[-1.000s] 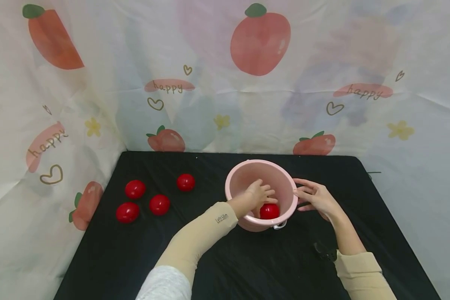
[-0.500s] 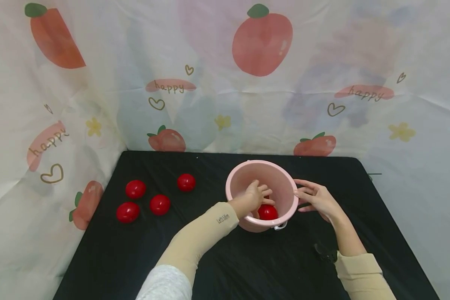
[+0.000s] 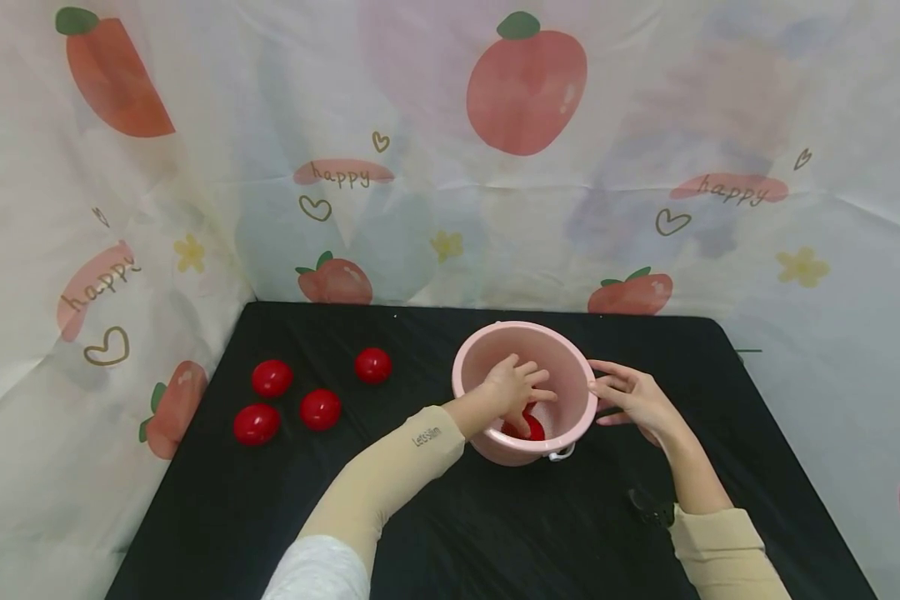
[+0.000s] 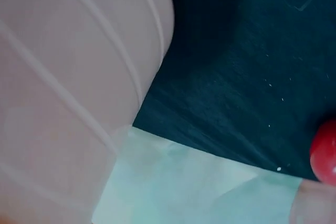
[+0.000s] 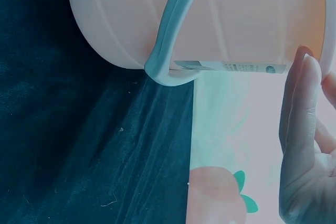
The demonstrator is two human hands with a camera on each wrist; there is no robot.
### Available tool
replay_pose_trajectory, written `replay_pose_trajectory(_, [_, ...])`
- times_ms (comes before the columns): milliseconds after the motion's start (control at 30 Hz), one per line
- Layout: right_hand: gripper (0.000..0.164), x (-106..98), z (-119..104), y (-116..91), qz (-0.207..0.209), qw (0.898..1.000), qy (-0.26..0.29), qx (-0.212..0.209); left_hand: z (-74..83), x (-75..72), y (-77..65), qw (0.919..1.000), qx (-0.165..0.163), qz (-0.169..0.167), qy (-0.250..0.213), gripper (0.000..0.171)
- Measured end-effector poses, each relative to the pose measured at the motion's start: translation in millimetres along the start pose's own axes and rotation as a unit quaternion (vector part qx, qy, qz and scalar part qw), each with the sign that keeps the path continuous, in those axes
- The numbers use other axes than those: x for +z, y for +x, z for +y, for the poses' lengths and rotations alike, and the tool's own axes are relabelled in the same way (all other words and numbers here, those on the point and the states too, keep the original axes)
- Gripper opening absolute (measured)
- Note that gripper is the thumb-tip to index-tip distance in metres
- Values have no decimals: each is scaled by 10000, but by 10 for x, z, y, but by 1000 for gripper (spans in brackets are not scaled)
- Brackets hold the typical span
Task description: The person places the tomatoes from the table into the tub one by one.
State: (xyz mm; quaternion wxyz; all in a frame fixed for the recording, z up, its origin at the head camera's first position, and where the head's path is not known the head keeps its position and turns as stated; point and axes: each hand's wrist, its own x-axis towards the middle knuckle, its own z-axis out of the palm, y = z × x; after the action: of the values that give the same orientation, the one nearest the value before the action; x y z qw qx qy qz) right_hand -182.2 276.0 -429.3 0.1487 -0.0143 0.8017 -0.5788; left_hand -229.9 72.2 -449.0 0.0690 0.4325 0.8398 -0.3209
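Observation:
A pink bucket (image 3: 476,350) stands on the black-covered table, its mouth facing up. Inside it, my left hand (image 3: 513,387) reaches down with fingers spread, its thumb side over a red ball (image 3: 534,427). The hand hides much of that ball. At the bucket's right side my right hand (image 3: 633,404) holds the rim between thumb and fingers; in the right wrist view its fingertips (image 5: 310,66) lie against the outer wall by the rim. The left wrist view shows the bucket's ribbed side (image 4: 79,77), with the left hand out of sight.
Several red balls (image 3: 320,409) lie loose on the left part of the black tablecloth (image 3: 420,533). A white handle (image 5: 176,19) hangs on the bucket's outside. Behind the table hangs a fruit-printed curtain (image 3: 420,83).
My left hand has shifted over the ball in the bucket, covering more of it, and the ball has moved slightly left. My right hand has stayed at the rim.

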Motion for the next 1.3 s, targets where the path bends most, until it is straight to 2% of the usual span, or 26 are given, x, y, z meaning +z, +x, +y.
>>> replay_pose_trajectory(133, [61,-5,-16,-5,-33,10000,14,32,-123,-44,-100,9961,-70,555,-678,79])
replay_pose_trajectory(267, [62,-11,-16,-6,-26,10000,-9,55,-251,-76,-256,9864,-251,1050,-1237,78])
replay_pose_trajectory(433, [61,-8,2,6,-39,10000,17,72,-389,-16,-496,9755,-686,1536,-1420,76])
replay_pose_trajectory(567, [60,-4,16,18,-16,10000,-7,66,-502,124,-731,9638,-1164,1826,-1558,73])
replay_pose_trajectory(733, [60,-7,22,25,-19,10000,-16,63,-637,397,-1059,9462,-1723,1986,-1888,71])
replay_pose_trajectory(900, [60,-14,15,16,8,10000,0,96,-718,801,-1334,9237,-2277,2119,-2238,72])
replay_pose_trajectory(1100, [58,-13,25,18,6,10000,-7,95,-755,1311,-1655,8978,-2860,2031,-2662,71])
replay_pose_trajectory(1300, [58,-2,11,15,-4,10000,-10,85,-754,1743,-2027,8695,-3355,1833,-3128,71])
